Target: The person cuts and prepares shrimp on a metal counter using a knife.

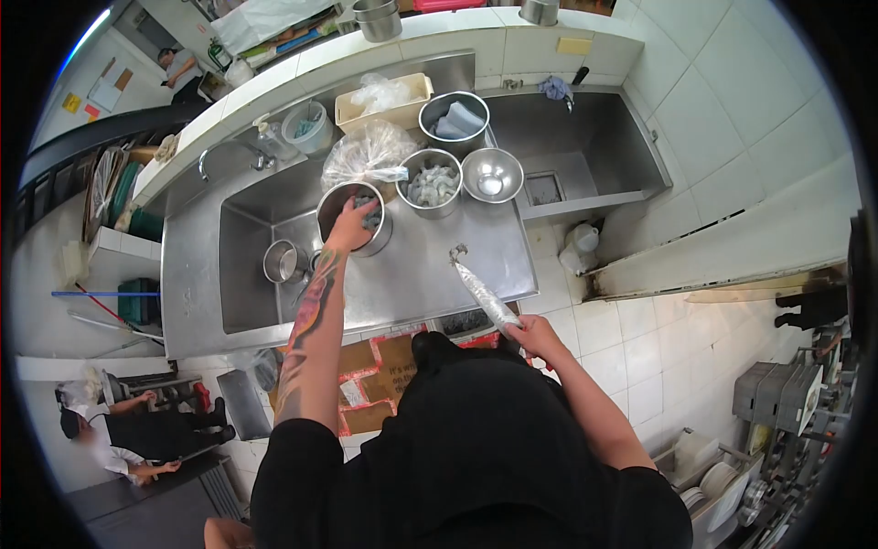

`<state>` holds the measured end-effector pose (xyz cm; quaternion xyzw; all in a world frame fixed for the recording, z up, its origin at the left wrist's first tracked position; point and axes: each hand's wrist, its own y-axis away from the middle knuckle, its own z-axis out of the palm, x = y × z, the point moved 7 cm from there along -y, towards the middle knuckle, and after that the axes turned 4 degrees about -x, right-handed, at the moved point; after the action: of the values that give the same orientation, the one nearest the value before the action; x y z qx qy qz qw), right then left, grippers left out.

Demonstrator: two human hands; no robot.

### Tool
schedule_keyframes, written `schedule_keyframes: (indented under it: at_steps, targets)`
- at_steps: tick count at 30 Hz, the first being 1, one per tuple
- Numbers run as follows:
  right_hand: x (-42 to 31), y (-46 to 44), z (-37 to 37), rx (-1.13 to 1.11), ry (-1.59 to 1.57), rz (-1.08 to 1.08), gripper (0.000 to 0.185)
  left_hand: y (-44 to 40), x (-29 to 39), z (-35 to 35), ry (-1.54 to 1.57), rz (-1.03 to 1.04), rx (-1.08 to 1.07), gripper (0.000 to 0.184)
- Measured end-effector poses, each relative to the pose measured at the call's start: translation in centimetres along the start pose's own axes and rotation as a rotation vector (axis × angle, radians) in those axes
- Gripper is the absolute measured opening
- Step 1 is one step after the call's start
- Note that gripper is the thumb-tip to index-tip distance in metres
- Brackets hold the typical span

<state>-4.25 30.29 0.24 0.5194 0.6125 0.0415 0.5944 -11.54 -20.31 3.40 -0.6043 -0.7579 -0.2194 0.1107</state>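
Observation:
My left hand (351,227) reaches into a steel pot (382,240) on the steel counter, its fingers among greyish pieces that look like shrimp; the fingertips are partly hidden. My right hand (536,337) is closed round the near end of a long, foil-like wrapped object (485,295), which slants over the counter's front edge. At its far end lies a small greyish piece (458,250). Behind, a second pot (430,207) holds more greyish pieces, beside a shiny steel bowl (493,176). A tied clear plastic bag (369,154) rests behind the first pot.
Sinks lie left (247,265) and right (599,137). Farther back are a pot with a pale block (457,121), a cream bin (402,112) and a white bucket (309,128). A small pan (282,262) sits in the left sink. Other people stand at left.

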Motion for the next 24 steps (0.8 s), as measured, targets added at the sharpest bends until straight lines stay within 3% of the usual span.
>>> schedule_keyframes:
  at_steps: [5, 7, 8, 13, 20, 24]
  targets:
    - [-0.2, -0.5, 0.7, 0.008, 0.009, -0.029, 0.038, -2.7, -1.2, 2.8, -0.138, -0.085, -0.133, 0.074]
    - [-0.3, -0.5, 1.1, 0.020, -0.045, -0.045, 0.037, -2.9, -1.8, 3.3, -0.177, -0.291, -0.189, 0.063]
    - [-0.5, -0.4, 1.1, 0.029, -0.046, -0.045, 0.037, -4.0, -3.6, 4.8, -0.231, -0.267, -0.087, 0.058]
    - [0.1, -0.4, 1.7, 0.031, -0.062, -0.030, 0.037, -2.2, 0.2, 2.0, -0.314, -0.238, -0.016, 0.056]
    - [-0.7, 0.2, 1.4, 0.031, -0.064, -0.014, 0.036, -4.0, -3.8, 2.6, -0.179, -0.140, 0.029, 0.051]
    - [-1.7, 0.7, 0.6, 0.003, 0.033, -0.012, 0.033, -2.7, -2.7, 0.2, -0.131, -0.040, 0.091, 0.045]
